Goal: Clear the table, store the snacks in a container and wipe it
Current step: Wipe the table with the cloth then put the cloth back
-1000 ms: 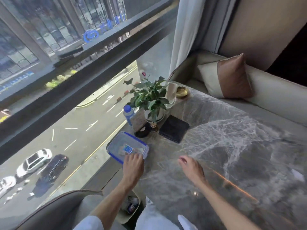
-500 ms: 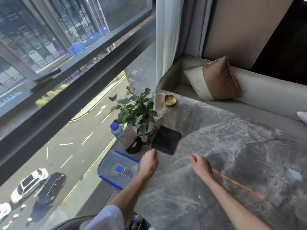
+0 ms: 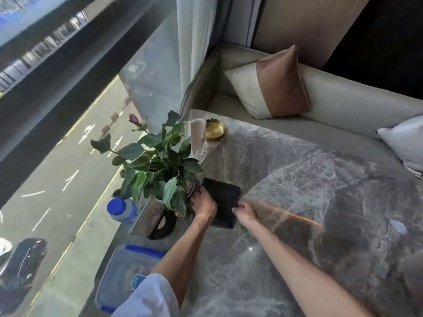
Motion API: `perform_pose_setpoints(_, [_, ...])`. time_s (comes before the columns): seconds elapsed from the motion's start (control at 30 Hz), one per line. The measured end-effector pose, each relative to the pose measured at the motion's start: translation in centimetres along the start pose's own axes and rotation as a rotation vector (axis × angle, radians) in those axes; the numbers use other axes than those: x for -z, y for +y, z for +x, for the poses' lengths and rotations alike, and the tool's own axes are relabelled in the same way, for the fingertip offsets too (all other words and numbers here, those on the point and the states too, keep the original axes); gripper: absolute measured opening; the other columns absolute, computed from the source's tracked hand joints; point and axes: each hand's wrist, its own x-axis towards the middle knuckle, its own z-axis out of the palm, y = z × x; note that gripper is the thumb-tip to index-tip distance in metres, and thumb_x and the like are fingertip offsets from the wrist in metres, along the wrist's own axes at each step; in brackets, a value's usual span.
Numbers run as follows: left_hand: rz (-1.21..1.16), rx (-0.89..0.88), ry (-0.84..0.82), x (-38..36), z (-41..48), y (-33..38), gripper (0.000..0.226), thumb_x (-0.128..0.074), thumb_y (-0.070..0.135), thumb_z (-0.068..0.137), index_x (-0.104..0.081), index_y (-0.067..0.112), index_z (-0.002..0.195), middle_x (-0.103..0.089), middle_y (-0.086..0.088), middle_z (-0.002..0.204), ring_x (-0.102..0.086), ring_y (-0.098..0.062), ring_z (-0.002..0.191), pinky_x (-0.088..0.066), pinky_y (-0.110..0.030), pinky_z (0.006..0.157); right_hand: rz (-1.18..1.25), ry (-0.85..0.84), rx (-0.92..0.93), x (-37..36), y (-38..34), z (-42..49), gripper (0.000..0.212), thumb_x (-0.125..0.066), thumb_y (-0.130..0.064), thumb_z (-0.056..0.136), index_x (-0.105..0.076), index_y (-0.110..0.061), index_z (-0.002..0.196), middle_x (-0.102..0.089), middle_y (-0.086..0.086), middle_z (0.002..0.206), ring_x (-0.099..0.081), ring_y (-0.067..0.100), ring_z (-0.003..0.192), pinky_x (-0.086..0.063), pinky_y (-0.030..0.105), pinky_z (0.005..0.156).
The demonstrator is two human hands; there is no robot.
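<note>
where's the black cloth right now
In the head view the black cloth lies folded on the table, mid-frame, right of the plant, with the left hand and right hand at its sides.

Nothing is reading clearly here; the upright grey card stand (image 3: 150,217) beside the potted plant is carrying dark lettering too blurred to make out; the blue label (image 3: 137,281) inside the clear blue-clipped plastic container (image 3: 121,277) is showing no legible words.
</note>
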Motion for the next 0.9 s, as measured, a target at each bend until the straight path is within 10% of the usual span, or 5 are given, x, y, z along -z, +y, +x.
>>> perform_pose_setpoints(0.2, [-0.109, 0.130, 0.057, 0.1, 0.8, 0.0, 0.046, -0.054, 0.018, 0.092, -0.044, 0.004, 0.135, -0.044, -0.021, 0.140, -0.041, -0.038, 0.133, -0.037, -0.044, 0.107, 0.032, 0.069, -0.006, -0.9, -0.1, -0.1, 0.040, -0.050, -0.025, 0.098, -0.055, -0.007, 0.133, -0.063, 0.015, 0.130, -0.057, 0.032, 0.122, -0.044, 0.033, 0.103])
perform_pose_setpoints(0.43, [-0.287, -0.045, 0.017, 0.7, -0.7, 1.5, 0.029, -0.060, 0.014, 0.084, -0.060, -0.007, 0.103, -0.066, -0.026, 0.105, -0.062, -0.040, 0.100, -0.049, -0.040, 0.083, 0.142, 0.093, 0.126, 1.9, -1.3, -3.2, 0.040, -0.035, -0.046, 0.100, -0.059, -0.024, 0.077, -0.060, 0.000, 0.082, -0.056, 0.023, 0.097, -0.040, 0.033, 0.083])
perform_pose_setpoints(0.6, [-0.330, -0.180, -0.025, -0.5, -5.4, 4.9, 0.028, -0.060, 0.012, 0.081, -0.057, -0.006, 0.102, -0.064, -0.024, 0.103, -0.061, -0.038, 0.095, -0.047, -0.038, 0.077, 0.495, -0.238, -0.036, 3.9, -1.7, -4.4, 0.076, -0.035, -0.071, 0.089, -0.046, -0.019, 0.143, -0.044, 0.006, 0.151, -0.041, 0.023, 0.139, -0.029, 0.039, 0.118])
perform_pose_setpoints(0.9, [-0.092, -0.448, -0.127, -7.7, -14.0, 12.7, 0.042, -0.043, 0.012, 0.094, -0.054, 0.006, 0.133, -0.059, -0.019, 0.127, -0.053, -0.033, 0.120, -0.042, -0.037, 0.103, 1.181, -0.388, -0.152, 11.9, 6.6, -5.6, 0.053, -0.053, -0.058, 0.090, -0.067, -0.007, 0.096, -0.073, 0.011, 0.086, -0.072, 0.023, 0.084, -0.051, 0.033, 0.081])
